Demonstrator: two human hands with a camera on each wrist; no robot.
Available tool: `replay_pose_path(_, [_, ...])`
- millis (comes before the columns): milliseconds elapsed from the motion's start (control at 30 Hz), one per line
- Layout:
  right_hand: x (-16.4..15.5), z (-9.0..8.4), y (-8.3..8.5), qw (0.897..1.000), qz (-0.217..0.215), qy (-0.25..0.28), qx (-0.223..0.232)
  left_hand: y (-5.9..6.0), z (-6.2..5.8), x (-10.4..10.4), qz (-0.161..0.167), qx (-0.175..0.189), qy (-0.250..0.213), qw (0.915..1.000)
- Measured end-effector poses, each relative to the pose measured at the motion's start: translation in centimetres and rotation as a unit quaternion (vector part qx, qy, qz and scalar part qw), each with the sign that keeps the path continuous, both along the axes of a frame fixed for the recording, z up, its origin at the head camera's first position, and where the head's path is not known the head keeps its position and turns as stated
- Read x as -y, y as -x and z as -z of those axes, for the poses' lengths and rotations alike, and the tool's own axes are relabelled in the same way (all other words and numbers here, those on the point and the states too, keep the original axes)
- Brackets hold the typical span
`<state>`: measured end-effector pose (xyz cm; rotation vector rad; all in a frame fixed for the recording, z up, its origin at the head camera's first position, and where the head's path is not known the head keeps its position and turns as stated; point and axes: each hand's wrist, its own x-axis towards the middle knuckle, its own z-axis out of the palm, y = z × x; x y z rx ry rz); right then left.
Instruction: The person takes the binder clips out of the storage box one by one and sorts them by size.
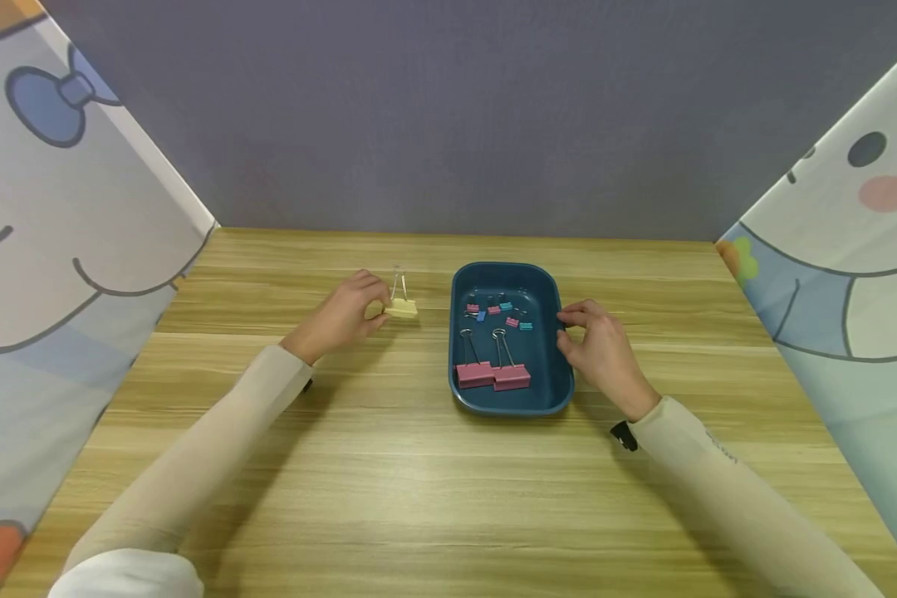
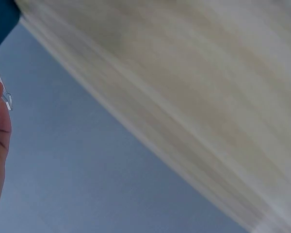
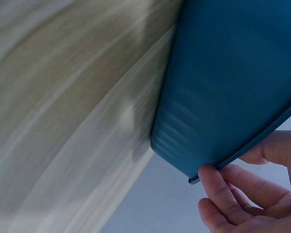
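Pinching a yellow binder clip (image 1: 401,308) at its body, the left hand (image 1: 347,314) has it on the wooden table (image 1: 389,490), just left of the blue tray (image 1: 561,390). Step looks like sorting clips; next move likely calls for a clean lift or release. Right hand (image 1: 601,347) steadies the tray, fingertips (image 3: 211,177) curled on its right rim. Both forearms lie low, sleeves forward. Pink clips (image 1: 492,374) and small ones (image 1: 497,311) sit inside the tray.

place: staged tabletop recording booth, not a lived-in room
surface: wood-grain table (image 1: 448,498)
backdrop: plain grey-purple wall (image 1: 463,108)
sides: cartoon-print cloth screens (image 1: 52,249) closing off left and right
props: blue tray (image 1: 549,399) of binder clips (image 1: 491,375)
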<state>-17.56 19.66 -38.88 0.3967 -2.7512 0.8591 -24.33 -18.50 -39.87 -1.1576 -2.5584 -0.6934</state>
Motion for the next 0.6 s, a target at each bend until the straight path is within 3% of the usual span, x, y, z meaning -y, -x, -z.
replay_pose_path(200, [0.1, 0.0, 0.1, 1.0, -0.002, 0.002, 0.0, 1.6, 0.9, -0.2, -0.007, 0.018, 0.023, 0.9996])
replay_pose_path(600, [0.1, 0.0, 0.2, 1.0, -0.009, -0.001, -0.002, 3.1, 1.0, -1.2, -0.018, 0.063, 0.091, 0.9937])
